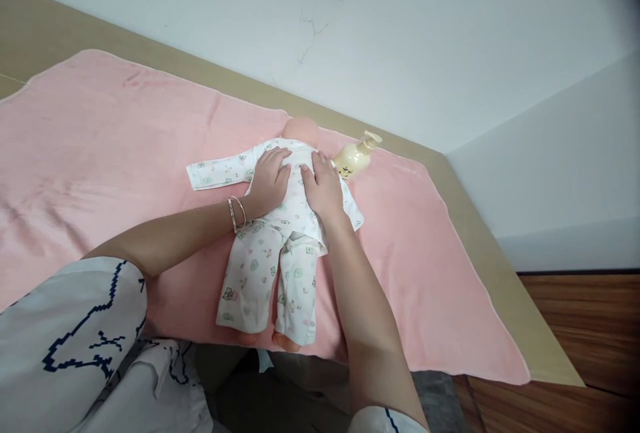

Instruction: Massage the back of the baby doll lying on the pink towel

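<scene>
1. The doll (pixel 295 220) lies lengthwise across the blanket (pixel 125 140), right of the blanket's middle, its bare, rounded head (pixel 301 128) at the far edge and its feet (pixel 287 341) at the near edge. Whether it lies face up or face down, I cannot tell.
2. It wears a white top (pixel 297 203) and loose white trousers (pixel 253 273), both scattered with small green and pale prints. The top's hem overlaps the waist of the trousers. One sleeve (pixel 220 171) stretches out flat toward the blanket's left side; the other slants toward its near right corner.
3. The left hand (pixel 271 178) rests palm down on the top, fingers pointing toward the blanket's far edge, thumb spread away from them; it pinches nothing that shows.
4. The right hand (pixel 325 185) lies just beside it, likewise flattened on the top, thumb apart, no pinch visible.
5. A pale yellow pump bottle (pixel 354 158) sits near the blanket's far edge, close beside the right hand.
6. The blanket spreads broadly to the left of the doll, creased, and more narrowly to the right. A tan tabletop (pixel 495 273) borders its far and right edges; beyond the far border rises a white wall (pixel 400 53).
</scene>
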Demonstrator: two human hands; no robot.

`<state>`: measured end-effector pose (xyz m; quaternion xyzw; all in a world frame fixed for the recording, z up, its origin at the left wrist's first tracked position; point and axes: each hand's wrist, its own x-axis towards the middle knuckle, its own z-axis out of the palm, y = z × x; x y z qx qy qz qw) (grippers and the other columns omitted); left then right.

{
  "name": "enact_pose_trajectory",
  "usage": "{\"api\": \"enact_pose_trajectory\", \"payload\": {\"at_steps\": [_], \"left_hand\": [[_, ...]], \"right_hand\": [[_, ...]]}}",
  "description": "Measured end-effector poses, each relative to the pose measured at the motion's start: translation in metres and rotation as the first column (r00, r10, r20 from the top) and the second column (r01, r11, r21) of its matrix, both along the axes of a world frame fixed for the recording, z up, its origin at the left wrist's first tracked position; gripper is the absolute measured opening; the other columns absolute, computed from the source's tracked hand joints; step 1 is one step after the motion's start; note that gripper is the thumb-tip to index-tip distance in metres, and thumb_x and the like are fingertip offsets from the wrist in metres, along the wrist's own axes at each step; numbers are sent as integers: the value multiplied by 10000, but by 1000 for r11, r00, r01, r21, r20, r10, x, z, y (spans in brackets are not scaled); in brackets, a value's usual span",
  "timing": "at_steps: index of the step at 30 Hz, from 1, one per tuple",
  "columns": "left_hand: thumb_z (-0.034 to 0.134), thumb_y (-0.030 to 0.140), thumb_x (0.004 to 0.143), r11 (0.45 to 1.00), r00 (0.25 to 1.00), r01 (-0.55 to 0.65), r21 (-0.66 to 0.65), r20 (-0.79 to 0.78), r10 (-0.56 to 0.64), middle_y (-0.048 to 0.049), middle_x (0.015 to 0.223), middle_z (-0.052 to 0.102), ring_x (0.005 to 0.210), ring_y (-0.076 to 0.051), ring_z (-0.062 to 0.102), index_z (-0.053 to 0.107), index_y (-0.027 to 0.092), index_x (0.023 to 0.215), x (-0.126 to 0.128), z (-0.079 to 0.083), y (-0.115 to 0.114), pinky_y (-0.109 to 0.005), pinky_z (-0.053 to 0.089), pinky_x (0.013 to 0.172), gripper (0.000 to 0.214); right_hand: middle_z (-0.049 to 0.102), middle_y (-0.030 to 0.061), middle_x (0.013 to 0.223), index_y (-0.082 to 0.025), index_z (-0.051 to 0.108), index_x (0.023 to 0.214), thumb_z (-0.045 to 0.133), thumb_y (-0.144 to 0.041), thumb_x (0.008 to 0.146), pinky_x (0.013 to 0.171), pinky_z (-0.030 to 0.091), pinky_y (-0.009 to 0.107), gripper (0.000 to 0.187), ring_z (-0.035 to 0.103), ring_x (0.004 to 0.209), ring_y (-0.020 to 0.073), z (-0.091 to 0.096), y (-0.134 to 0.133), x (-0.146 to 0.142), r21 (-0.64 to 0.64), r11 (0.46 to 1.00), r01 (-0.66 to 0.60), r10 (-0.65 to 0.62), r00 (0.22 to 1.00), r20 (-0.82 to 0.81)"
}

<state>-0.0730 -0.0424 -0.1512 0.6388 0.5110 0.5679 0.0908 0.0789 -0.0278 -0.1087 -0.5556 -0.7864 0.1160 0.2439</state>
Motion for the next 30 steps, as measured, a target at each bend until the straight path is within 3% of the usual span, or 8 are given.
{"api": "enact_pose_trajectory", "payload": {"at_steps": [3,8,11,13,15,20,26,30], "left_hand": [[401,258,969,1000,1000,-8,2,-6,8,-106,1302,681,1302,-247,572,626,175,1197,0,1,0,-470,428,1169,331],[404,215,933,1000,999,-19,10,-42,20,-102,1289,687,1285,-246,578,640,181,1163,0,1,0,-467,422,1180,331],[425,244,945,1000,997,-21,8,-69,22,-115,1307,678,1307,-259,561,633,171,1189,1,1,-1,-478,405,1191,329],[446,274,949,1000,996,-28,1,-83,28,-123,1327,671,1324,-274,548,632,164,1196,2,2,-2,-494,396,1195,328],[439,295,962,999,995,-32,-12,-90,31,-118,1332,673,1325,-271,551,634,169,1190,2,3,-3,-494,398,1192,325],[316,382,1034,1000,995,-25,-7,-93,24,-104,1315,684,1304,-252,569,637,181,1187,1,6,-4,-486,419,1179,408],[139,595,1034,999,988,-24,48,-152,31,-169,1329,669,1310,-309,572,623,148,1255,2,3,-1,-546,414,1182,694],[175,578,1043,999,980,-28,34,-196,35,-140,1389,637,1389,-299,522,613,168,1289,2,0,-1,-542,373,1210,648]], "right_hand": [[401,261,1575,-29,451,1485,371,-508,1003,1227,215,659,684,281,1518,427,-4,-19,-15,46,989,141,-140,990,-31],[373,178,1616,-86,470,1490,314,-279,993,1269,139,626,556,232,1554,349,0,-33,-32,71,986,-151,147,987,66],[328,77,1653,-216,469,1506,386,-375,998,1269,109,638,539,200,1568,320,3,-13,-17,21,973,-228,227,972,66],[283,67,1672,-239,433,1529,400,-474,1003,1269,110,627,577,183,1574,312,2,2,-3,3,980,-197,197,980,32],[276,128,1668,-161,390,1553,340,-509,1023,1275,135,586,636,197,1570,309,0,10,5,-7,995,-103,103,995,11],[317,260,1620,33,331,1543,262,-412,1041,1264,198,561,674,225,1551,369,3,-15,-12,-21,992,123,-119,984,131],[435,107,1594,-100,514,1469,254,-264,1014,1303,160,461,549,279,1548,232,7,-22,-23,93,963,-255,239,959,152],[353,91,1641,-163,465,1513,264,-388,1042,1285,182,512,559,253,1557,250,1,3,-3,50,979,-198,195,979,54]]}}
